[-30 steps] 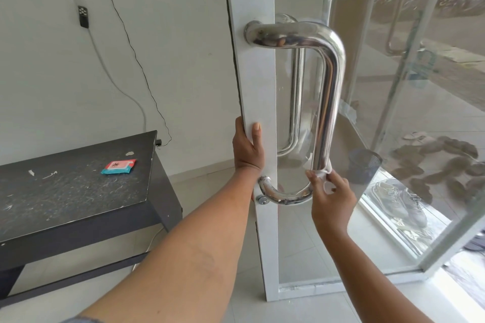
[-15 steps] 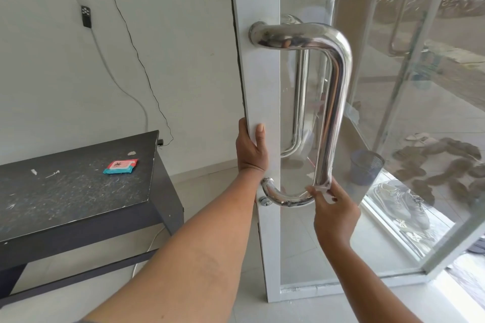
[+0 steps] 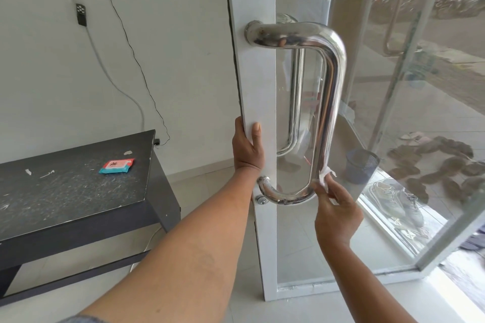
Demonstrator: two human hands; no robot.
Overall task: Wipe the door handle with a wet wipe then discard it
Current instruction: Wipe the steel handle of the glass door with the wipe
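A polished steel D-shaped door handle (image 3: 332,92) is fixed to the white frame of a glass door (image 3: 258,81). My right hand (image 3: 337,210) pinches a small white wet wipe (image 3: 325,174) against the lower part of the handle's vertical bar, just above the bottom bend. My left hand (image 3: 248,148) grips the edge of the door frame, thumb on the front face, a little above the handle's lower mount.
A dark bench-like table (image 3: 78,191) stands at the left with a teal and red wet-wipe pack (image 3: 116,166) on it. Beyond the glass stand a blue mesh bin (image 3: 360,165) and pale shoes (image 3: 393,199). Cables hang on the white wall.
My right hand with the wipe has stayed at the handle's lower end, shifting slightly around the bar. The wipe shows more above my fingers now. My left hand keeps its hold on the door.
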